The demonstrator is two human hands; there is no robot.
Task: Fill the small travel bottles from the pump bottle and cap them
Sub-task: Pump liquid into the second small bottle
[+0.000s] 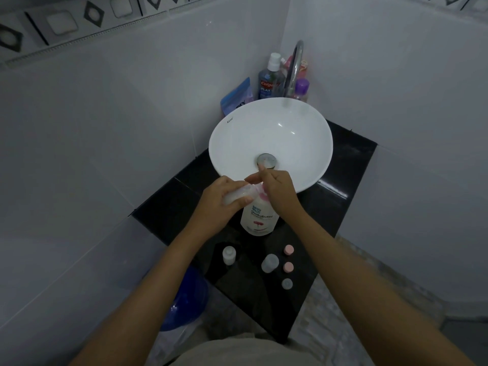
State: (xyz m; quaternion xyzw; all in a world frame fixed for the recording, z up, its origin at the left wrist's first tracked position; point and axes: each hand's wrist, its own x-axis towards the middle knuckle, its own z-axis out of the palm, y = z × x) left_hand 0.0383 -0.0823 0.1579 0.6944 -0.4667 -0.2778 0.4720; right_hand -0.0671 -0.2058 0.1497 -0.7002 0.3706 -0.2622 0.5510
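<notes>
A white pump bottle (260, 217) with a pink flower label stands on the black counter (169, 207) in front of the basin. My left hand (220, 199) grips a small clear travel bottle (241, 192), tilted with its mouth against the pump's spout. My right hand (277, 192) lies on top of the pump head and hides it. Nearer me on the counter stand a small clear bottle (228, 255) and a bluish bottle (270, 263). Beside them lie two pink caps (288, 249) (288, 267) and a grey-blue cap (286, 283).
A white round basin (303, 143) with a metal drain fills the counter's far half, under a curved chrome tap (294, 67). Mouthwash (270, 80), a purple-capped bottle (301, 89) and a blue pouch (236, 97) crowd the back corner. A blue bucket (184, 297) stands on the floor at left.
</notes>
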